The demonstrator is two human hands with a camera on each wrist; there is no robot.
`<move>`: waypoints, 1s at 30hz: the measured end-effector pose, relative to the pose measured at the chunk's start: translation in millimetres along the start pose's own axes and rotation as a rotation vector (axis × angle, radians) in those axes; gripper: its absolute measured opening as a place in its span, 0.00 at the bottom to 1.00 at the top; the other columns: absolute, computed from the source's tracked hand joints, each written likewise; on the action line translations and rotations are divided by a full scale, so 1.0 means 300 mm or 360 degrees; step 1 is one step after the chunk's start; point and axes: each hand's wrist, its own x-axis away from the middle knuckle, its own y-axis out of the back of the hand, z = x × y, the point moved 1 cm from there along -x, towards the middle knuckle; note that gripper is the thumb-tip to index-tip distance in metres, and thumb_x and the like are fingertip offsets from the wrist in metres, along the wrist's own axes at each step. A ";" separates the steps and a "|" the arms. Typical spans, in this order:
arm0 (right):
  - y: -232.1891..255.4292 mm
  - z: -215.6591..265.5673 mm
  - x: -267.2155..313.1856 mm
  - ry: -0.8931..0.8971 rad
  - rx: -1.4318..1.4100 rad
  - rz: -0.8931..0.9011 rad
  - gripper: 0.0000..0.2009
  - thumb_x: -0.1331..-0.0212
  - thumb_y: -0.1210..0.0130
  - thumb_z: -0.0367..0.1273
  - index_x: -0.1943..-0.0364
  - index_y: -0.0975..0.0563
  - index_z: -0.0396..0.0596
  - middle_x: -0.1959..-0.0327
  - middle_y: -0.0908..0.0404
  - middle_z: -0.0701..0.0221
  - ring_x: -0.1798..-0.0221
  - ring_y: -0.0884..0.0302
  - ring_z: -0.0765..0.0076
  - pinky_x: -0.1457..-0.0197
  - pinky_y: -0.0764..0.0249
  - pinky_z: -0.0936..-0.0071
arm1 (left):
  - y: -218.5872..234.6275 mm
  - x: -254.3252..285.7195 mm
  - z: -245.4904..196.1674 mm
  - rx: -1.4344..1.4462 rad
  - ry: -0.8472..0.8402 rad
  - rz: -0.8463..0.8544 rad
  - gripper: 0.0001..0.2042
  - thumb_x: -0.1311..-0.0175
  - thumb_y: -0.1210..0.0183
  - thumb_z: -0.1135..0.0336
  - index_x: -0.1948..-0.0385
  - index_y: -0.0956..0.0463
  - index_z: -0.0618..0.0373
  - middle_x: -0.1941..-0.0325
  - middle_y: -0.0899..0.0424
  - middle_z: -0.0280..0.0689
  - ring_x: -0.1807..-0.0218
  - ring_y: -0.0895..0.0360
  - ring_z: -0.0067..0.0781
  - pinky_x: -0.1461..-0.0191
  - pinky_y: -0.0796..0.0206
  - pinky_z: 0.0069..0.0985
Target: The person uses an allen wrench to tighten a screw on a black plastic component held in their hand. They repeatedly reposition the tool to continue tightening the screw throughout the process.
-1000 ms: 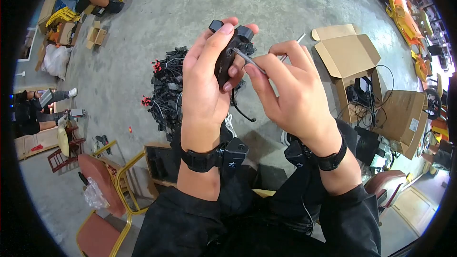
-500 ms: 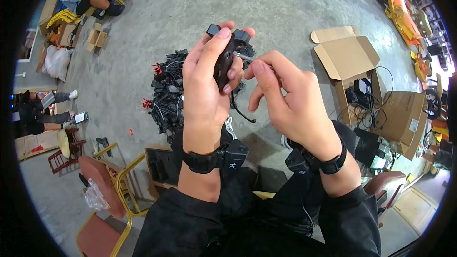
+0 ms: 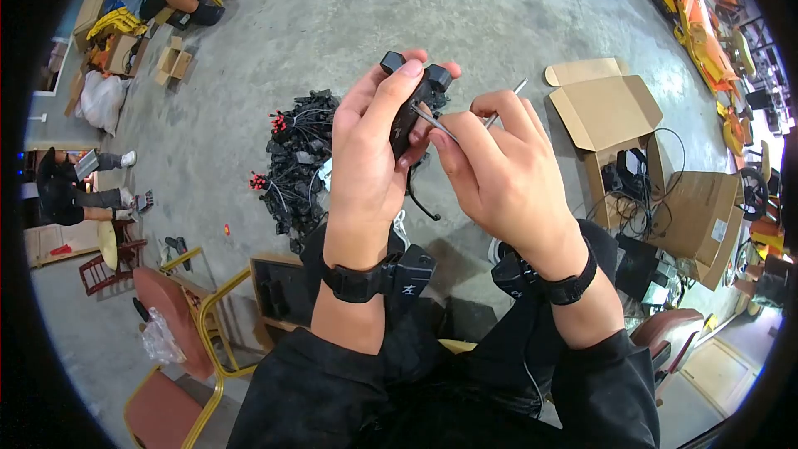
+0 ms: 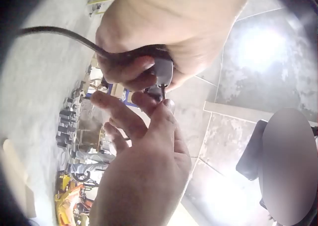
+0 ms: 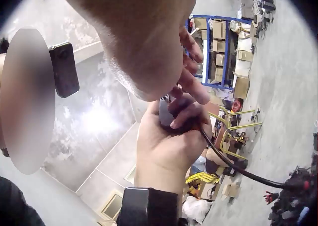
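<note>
Our left hand [image 3: 370,145] grip is wrapped round the black plug part [image 3: 409,108], held up at chest height; right hand [image 3: 499,179] grip pinches a thin metal tool [image 3: 432,122], tip touching the part

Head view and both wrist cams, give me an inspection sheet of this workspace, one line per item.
Surface: bare concrete floor.
Job's things: black device; thin metal tool, tip at the device.
Clutter: pile of black parts; open cardboard box.
Grippers: left hand grips the device; right hand pinches the tool.
Cables: black cable hangs from the device.
Surroundings: yellow-framed chair; blue shelving.
</note>
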 end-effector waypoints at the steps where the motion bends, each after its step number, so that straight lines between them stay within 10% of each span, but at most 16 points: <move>1: -0.003 -0.001 0.004 0.0002 -0.0001 0.0001 0.05 0.44 0.39 0.27 0.68 0.23 0.41 0.80 0.25 0.68 0.65 0.27 0.59 0.68 0.31 0.67 | 0.000 0.001 -0.001 -0.0023 0.0009 -0.0010 0.12 0.34 0.43 0.61 0.55 0.27 0.57 0.59 0.16 0.42 0.81 0.37 0.12 0.81 0.49 0.11; 4: 0.007 0.016 -0.007 -0.0188 -0.0168 0.0108 0.06 0.43 0.40 0.31 0.66 0.22 0.45 0.82 0.26 0.72 0.66 0.26 0.64 0.66 0.29 0.69 | 0.006 0.001 0.003 -0.0079 0.0004 -0.0023 0.13 0.34 0.45 0.61 0.54 0.27 0.58 0.58 0.16 0.41 0.80 0.34 0.12 0.82 0.49 0.11; 6: 0.041 0.038 -0.026 -0.1464 -0.1396 0.0537 0.05 0.40 0.43 0.30 0.65 0.23 0.43 0.82 0.25 0.69 0.69 0.24 0.62 0.68 0.28 0.67 | 0.010 -0.001 0.007 -0.0110 -0.0009 -0.0023 0.14 0.34 0.46 0.60 0.52 0.26 0.58 0.57 0.17 0.40 0.79 0.32 0.11 0.83 0.48 0.11; 10: 0.042 0.028 -0.019 -0.1479 -0.1360 0.0662 0.05 0.38 0.46 0.29 0.63 0.23 0.43 0.82 0.25 0.67 0.71 0.23 0.61 0.68 0.27 0.66 | 0.014 -0.001 0.005 0.0043 -0.0028 0.0012 0.15 0.34 0.46 0.59 0.52 0.27 0.58 0.57 0.17 0.40 0.78 0.33 0.12 0.82 0.48 0.11; 12: -0.006 0.012 0.009 -0.0660 -0.0803 0.0174 0.05 0.39 0.44 0.29 0.62 0.22 0.43 0.82 0.25 0.69 0.70 0.24 0.62 0.68 0.28 0.66 | 0.011 0.001 0.002 0.0030 -0.0010 -0.0011 0.15 0.34 0.46 0.59 0.52 0.27 0.58 0.57 0.18 0.39 0.79 0.34 0.12 0.82 0.48 0.11; 18: -0.021 -0.016 0.005 0.0070 -0.0002 -0.0047 0.06 0.41 0.42 0.30 0.64 0.22 0.43 0.82 0.25 0.71 0.69 0.26 0.63 0.69 0.29 0.68 | 0.007 0.004 0.000 0.0033 0.0008 -0.0033 0.12 0.34 0.44 0.61 0.55 0.27 0.58 0.58 0.16 0.42 0.81 0.37 0.12 0.81 0.49 0.11; 22: 0.000 0.006 0.000 0.0087 0.0054 0.0001 0.05 0.41 0.43 0.30 0.65 0.22 0.43 0.82 0.25 0.70 0.70 0.25 0.63 0.70 0.29 0.68 | 0.008 0.004 0.000 -0.0054 -0.0010 -0.0045 0.12 0.34 0.44 0.62 0.55 0.27 0.58 0.59 0.16 0.42 0.81 0.37 0.12 0.81 0.49 0.11; 24: -0.003 0.024 0.007 -0.1093 -0.1243 0.0292 0.05 0.40 0.44 0.30 0.66 0.23 0.43 0.82 0.25 0.69 0.71 0.25 0.63 0.70 0.29 0.68 | 0.012 0.001 0.006 -0.0051 -0.0022 -0.0042 0.12 0.34 0.44 0.62 0.55 0.27 0.58 0.58 0.16 0.42 0.81 0.37 0.12 0.81 0.49 0.11; 27: 0.055 0.037 -0.029 -0.1432 -0.1311 0.0607 0.05 0.40 0.44 0.29 0.65 0.23 0.43 0.82 0.25 0.68 0.72 0.25 0.62 0.70 0.28 0.67 | 0.014 0.000 0.010 0.0032 -0.0033 0.0006 0.14 0.34 0.46 0.60 0.52 0.27 0.58 0.56 0.18 0.41 0.79 0.34 0.12 0.82 0.49 0.11; 28: 0.037 0.025 -0.015 -0.1430 -0.1310 0.0610 0.05 0.40 0.44 0.29 0.65 0.23 0.43 0.82 0.25 0.68 0.72 0.25 0.62 0.70 0.28 0.67 | 0.013 0.000 0.008 0.0057 -0.0018 -0.0013 0.14 0.34 0.46 0.60 0.52 0.27 0.58 0.56 0.19 0.41 0.79 0.35 0.12 0.82 0.49 0.11; 30: -0.006 0.004 0.011 -0.0566 -0.0715 0.0151 0.05 0.40 0.43 0.30 0.64 0.22 0.44 0.81 0.24 0.68 0.71 0.26 0.62 0.69 0.28 0.67 | 0.014 0.000 0.006 0.0078 -0.0004 -0.0033 0.14 0.34 0.46 0.60 0.52 0.27 0.58 0.55 0.19 0.41 0.79 0.35 0.13 0.83 0.49 0.11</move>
